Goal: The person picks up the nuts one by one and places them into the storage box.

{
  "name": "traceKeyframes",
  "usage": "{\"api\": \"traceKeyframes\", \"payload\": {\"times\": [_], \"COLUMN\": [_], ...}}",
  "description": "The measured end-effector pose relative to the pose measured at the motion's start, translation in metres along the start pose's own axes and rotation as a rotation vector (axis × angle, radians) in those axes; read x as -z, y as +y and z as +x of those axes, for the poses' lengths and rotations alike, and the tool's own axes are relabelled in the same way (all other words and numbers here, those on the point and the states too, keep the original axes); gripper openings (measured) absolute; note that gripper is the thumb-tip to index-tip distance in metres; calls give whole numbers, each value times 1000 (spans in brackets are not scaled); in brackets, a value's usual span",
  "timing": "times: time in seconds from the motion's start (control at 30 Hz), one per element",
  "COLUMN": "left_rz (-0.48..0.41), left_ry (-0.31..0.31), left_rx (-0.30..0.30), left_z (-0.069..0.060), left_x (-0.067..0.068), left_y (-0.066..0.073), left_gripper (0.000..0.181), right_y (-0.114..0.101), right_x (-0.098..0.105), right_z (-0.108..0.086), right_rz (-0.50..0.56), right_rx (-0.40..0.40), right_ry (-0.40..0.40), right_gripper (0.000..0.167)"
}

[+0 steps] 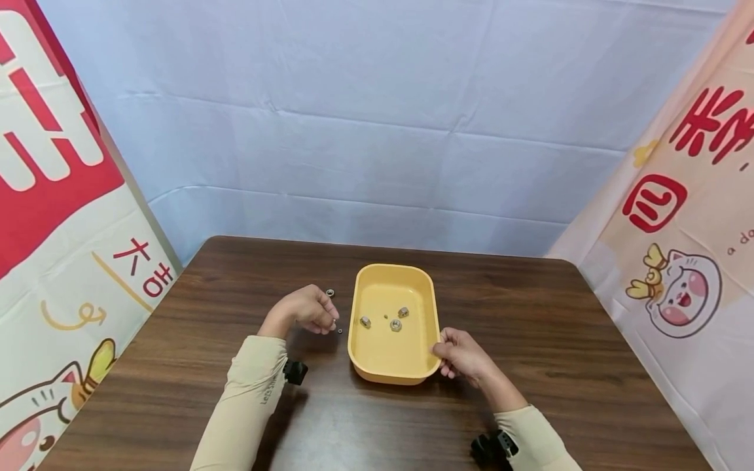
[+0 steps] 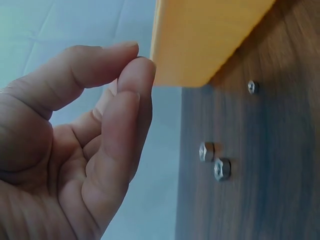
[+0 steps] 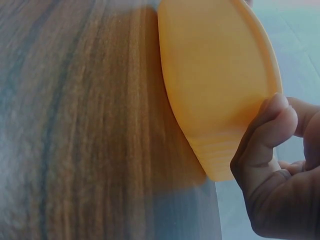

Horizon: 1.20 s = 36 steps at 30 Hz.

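Observation:
A yellow plastic tray (image 1: 394, 363) stands on the brown table, with several metal nuts (image 1: 396, 325) of different sizes on its floor. At its right side, my right hand (image 1: 465, 356) pinches the rim between thumb and fingers; the right wrist view shows the tray's outer wall (image 3: 215, 75) beside that hand (image 3: 275, 165). Left of the tray, my left hand (image 1: 309, 311) brings thumb and fingertips together on what looks like a small nut, mostly hidden by the fingers. Beyond this hand (image 2: 100, 130) in the left wrist view lie two larger nuts (image 2: 222, 169) and one small nut (image 2: 253, 87).
The dark wood table (image 1: 353, 425) extends around the tray. A pale cloth backdrop (image 1: 353, 131) hangs behind it, with printed banners (image 1: 677, 275) on both sides. The loose nuts (image 1: 330, 293) lie close to my left hand.

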<state>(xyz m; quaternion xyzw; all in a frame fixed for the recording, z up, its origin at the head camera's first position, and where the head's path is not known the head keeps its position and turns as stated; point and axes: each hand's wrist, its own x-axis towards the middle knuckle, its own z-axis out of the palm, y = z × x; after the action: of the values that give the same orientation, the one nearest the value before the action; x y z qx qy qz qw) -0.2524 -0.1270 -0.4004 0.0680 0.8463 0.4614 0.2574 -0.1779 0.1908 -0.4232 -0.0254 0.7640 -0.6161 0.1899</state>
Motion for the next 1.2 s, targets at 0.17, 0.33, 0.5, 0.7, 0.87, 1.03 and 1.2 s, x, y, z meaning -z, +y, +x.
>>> {"api": "traceKeyframes", "payload": {"times": [0.17, 0.33, 0.5, 0.7, 0.87, 1.03, 1.2], "left_rz": [22, 42, 47, 34, 31, 66, 114], "left_ry": [-6, -13, -27, -14, -9, 3, 14], "left_rx": [-15, 4, -1, 4, 5, -4, 7], "left_z": [3, 7, 10, 12, 15, 17, 20], "left_x": [-5, -10, -13, -15, -20, -26, -31], "left_y": [8, 12, 17, 24, 28, 32, 40], "left_gripper": [11, 7, 7, 9, 12, 13, 12], "right_y": [1, 0, 1, 17, 29, 29, 28], "right_x": [-1, -1, 0, 5, 6, 6, 7], "right_z": [1, 1, 1, 11, 19, 19, 18], "right_rz": [4, 2, 0, 13, 6, 9, 14], "right_rx": [7, 12, 4, 7, 9, 18, 18], "right_ry": [-3, -15, -9, -8, 4, 9, 11], "right_gripper": [11, 10, 10, 10, 10, 11, 12]}}
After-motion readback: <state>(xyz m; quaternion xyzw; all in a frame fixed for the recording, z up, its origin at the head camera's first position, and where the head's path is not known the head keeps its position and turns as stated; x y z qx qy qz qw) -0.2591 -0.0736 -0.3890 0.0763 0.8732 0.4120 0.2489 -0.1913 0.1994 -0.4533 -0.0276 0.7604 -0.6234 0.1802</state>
